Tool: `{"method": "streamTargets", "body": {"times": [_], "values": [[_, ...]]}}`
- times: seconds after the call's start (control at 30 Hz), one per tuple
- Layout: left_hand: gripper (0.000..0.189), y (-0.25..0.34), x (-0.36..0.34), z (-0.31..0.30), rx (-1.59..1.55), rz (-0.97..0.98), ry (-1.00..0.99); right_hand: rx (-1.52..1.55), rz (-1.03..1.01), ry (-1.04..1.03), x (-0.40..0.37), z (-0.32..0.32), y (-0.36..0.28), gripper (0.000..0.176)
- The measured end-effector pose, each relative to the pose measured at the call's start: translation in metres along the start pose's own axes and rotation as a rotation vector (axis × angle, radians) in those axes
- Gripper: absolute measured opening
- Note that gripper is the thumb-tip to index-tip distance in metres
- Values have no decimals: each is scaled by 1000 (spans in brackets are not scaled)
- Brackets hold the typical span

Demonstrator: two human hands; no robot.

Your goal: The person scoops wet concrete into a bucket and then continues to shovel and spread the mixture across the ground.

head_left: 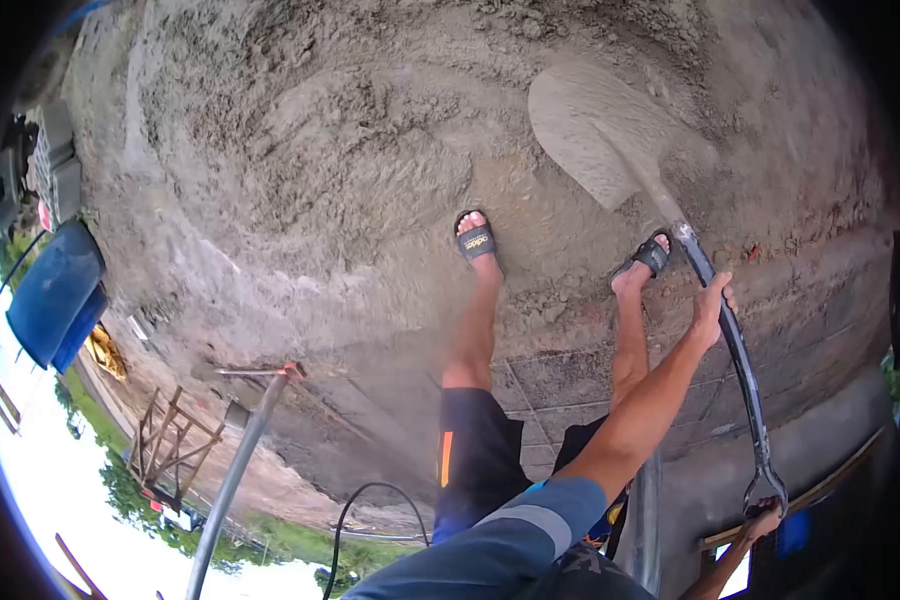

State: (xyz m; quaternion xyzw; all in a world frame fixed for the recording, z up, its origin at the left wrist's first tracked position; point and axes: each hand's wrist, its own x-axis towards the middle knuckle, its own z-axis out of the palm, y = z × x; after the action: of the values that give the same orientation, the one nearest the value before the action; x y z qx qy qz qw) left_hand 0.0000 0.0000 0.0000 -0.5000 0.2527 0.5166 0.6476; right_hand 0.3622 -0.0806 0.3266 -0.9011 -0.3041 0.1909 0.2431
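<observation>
A long shovel (747, 385) with a dark, worn shaft runs down the right side of the view. My left hand (710, 308) is closed around the middle of its shaft. At the lower right, my right hand (764, 521) grips the handle at its end. The shovel's broad blade (592, 130) is coated in grey and lies against wet grey mix (360, 130), which looks like mortar or concrete. Part of the blade's edge blends into the mix. My feet, in dark slide sandals (477, 241), stand at the near edge of the mix.
A metal pipe (235, 485) rises at lower left, with a black cable (355, 495) beside it. Farther left are a wooden frame (173, 445), a blue container (58, 290) and grey blocks (60, 165). Behind my feet, the floor (540, 385) has thin crossing lines.
</observation>
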Motion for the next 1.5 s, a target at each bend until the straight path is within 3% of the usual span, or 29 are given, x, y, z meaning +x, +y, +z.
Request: {"method": "streamTargets", "body": {"times": [0.03,0.07,0.1,0.17,0.2,0.27,0.33,0.4,0.5,0.53,0.57,0.63,0.7,0.77,0.8,0.87,0.93,0.97,1.0,1.07,1.13,1.23,1.27,1.3,1.37,1.4,1.43,1.47,1.5], "values": [[20,-21,-4,4,18,-35,111,-109,-8,119,2,-12,-24,19],[20,-31,-4,4,16,-40,199,-181,-16,90,13,-25,-35,21],[19,62,31,-2,50,55,110,-59,-16,24,-15,78,9,21],[18,152,24,-46,2,180,87,-75,56,-146,-62,175,-24,21],[20,223,7,-66,17,299,209,-12,75,-194,-82,235,-12,20],[19,379,-21,-92,134,573,213,9,17,-367,-170,363,-6,18],[14,477,-66,-100,168,663,262,169,27,-501,-256,418,-36,14],[12,488,-93,-91,202,733,304,-46,-178,-480,-238,435,-12,11],[11,462,-166,-104,188,797,488,-263,224,-743,-223,447,-39,14],[10,457,-193,-109,146,840,505,-374,367,-931,-214,456,-39,17],[10,457,-215,-111,104,887,515,-695,54,-1034,-203,467,-16,19],[14,504,-252,-154,100,1002,351,-1140,-78,-1326,-209,501,-24,24],[11,525,-291,-147,320,984,635,-1455,-153,-1632,-228,532,-40,31],[9,538,-299,-136,502,997,869,-1588,-152,-1741,-242,537,-66,39],[8,527,-308,-119,508,1000,920,-1592,-143,-1740,-245,533,-79,43],[10,498,-338,-94,400,1116,736,-1482,-175,-1673,-244,529,-97,52],[10,479,-374,-67,321,1236,537,-1160,-241,-1487,-241,530,-98,61],[8,472,-389,-51,291,1284,425,-893,-362,-1314,-241,538,-66,43],[6,458,-404,-25,258,1318,451,-643,-510,-1155,-239,547,-34,27],[9,438,-424,22,227,1382,487,-87,107,-1282,-233,510,-121,19],[20,414,-411,60,203,1418,455,309,277,-1291,-197,495,-127,14],[30,358,-318,107,244,1317,314,397,254,-1240,-101,459,-105,11],[30,333,-268,114,244,1221,300,250,125,-1010,-61,430,-103,11],[30,319,-211,104,260,1092,246,347,174,-891,-23,416,-56,10],[25,204,-84,120,397,889,323,314,334,-671,54,339,4,10],[21,167,-14,93,391,705,201,252,376,-429,87,291,38,11],[20,97,43,86,434,570,272,143,301,-306,113,228,67,13],[18,27,88,80,531,390,210,96,303,-185,141,154,132,15],[16,-45,129,73,522,263,253,101,435,-25,133,100,83,17]]}}
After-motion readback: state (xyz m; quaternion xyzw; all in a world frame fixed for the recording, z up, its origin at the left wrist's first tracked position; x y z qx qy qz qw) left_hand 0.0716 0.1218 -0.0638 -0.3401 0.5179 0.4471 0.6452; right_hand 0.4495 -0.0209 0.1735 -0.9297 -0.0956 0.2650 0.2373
